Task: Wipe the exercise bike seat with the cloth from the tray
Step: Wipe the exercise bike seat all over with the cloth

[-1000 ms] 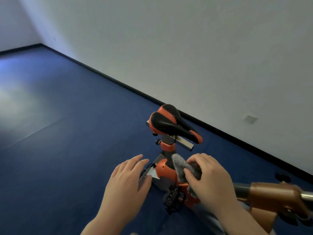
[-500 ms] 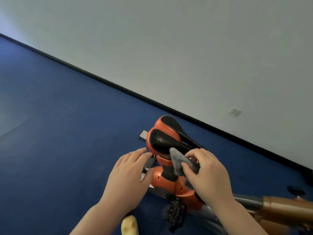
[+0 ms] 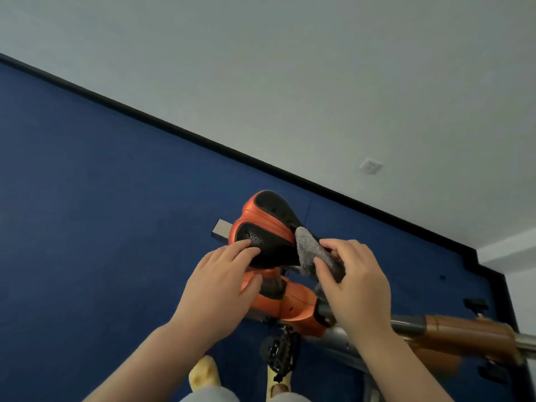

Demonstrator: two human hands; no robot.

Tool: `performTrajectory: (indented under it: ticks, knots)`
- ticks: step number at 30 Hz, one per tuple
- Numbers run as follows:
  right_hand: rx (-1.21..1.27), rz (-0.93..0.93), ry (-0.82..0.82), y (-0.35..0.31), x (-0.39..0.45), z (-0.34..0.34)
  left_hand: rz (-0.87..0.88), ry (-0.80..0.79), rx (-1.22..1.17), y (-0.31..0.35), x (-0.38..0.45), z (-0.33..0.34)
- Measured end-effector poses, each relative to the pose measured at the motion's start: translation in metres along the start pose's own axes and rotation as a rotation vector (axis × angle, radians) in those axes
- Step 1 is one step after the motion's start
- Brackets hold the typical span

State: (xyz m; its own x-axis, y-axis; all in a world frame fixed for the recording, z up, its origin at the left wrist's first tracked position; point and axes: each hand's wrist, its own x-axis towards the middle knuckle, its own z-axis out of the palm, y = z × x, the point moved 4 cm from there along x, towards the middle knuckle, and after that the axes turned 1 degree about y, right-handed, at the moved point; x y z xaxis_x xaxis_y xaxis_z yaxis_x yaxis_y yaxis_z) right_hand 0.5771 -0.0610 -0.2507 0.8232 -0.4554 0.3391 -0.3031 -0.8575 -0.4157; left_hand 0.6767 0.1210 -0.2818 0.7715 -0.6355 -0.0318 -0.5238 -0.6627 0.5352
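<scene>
A blue floor (image 3: 87, 198) meets a pale wall (image 3: 319, 68) at a black skirting strip (image 3: 174, 129), a socket (image 3: 370, 165) just above. The orange-and-black seat (image 3: 266, 227) stands mid-room; the left hand (image 3: 220, 280) rests spread-fingered on its near lobe, while the right hand (image 3: 353, 282) pinches the grey cloth (image 3: 311, 250) against its right edge.

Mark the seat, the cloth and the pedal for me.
seat (image 3: 269, 224): head view, on the orange band between the two black pads.
cloth (image 3: 311, 250): head view, on the grey pile above the right thumb.
pedal (image 3: 280, 353): head view, on the black toothed body.
</scene>
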Motion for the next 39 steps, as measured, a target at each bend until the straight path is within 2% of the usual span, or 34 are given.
performTrajectory:
  ticks: [3, 8, 12, 18, 21, 23, 26, 30, 35, 39]
  knots:
    - [-0.014, -0.06, -0.014, 0.008, 0.009, 0.015, -0.048, -0.001, -0.016, -0.005, -0.002, 0.008]
    - [-0.009, -0.207, -0.163, 0.022, 0.008, 0.048, -0.163, 0.045, -0.072, -0.013, -0.004, 0.016]
    - [-0.069, -0.306, -0.141, 0.043, 0.005, 0.055, -0.228, 0.073, -0.094, -0.012, -0.005, 0.021]
    - [0.15, -0.446, -0.143, 0.041, 0.011, 0.073, -0.274, 0.107, -0.114, -0.003, -0.006, 0.036]
    - [0.048, -0.541, -0.114, 0.068, 0.005, 0.066, -0.284, 0.15, -0.145, -0.001, -0.007, 0.044]
    - [-0.031, -0.518, -0.053, 0.077, -0.002, 0.062, -0.284, 0.187, -0.165, 0.0, -0.009, 0.05]
    - [-0.01, -0.453, -0.01, 0.057, 0.0, 0.071, -0.279, 0.237, -0.179, 0.002, -0.01, 0.059]
    - [0.114, -0.463, -0.092, 0.035, 0.018, 0.077, -0.281, 0.271, -0.179, 0.002, -0.009, 0.065]
    - [0.101, -0.544, -0.171, 0.047, 0.016, 0.072, -0.256, 0.302, -0.183, -0.003, -0.011, 0.059]
    - [0.143, -0.535, -0.226, 0.012, 0.02, 0.094, -0.271, 0.3, -0.198, -0.001, -0.009, 0.061]
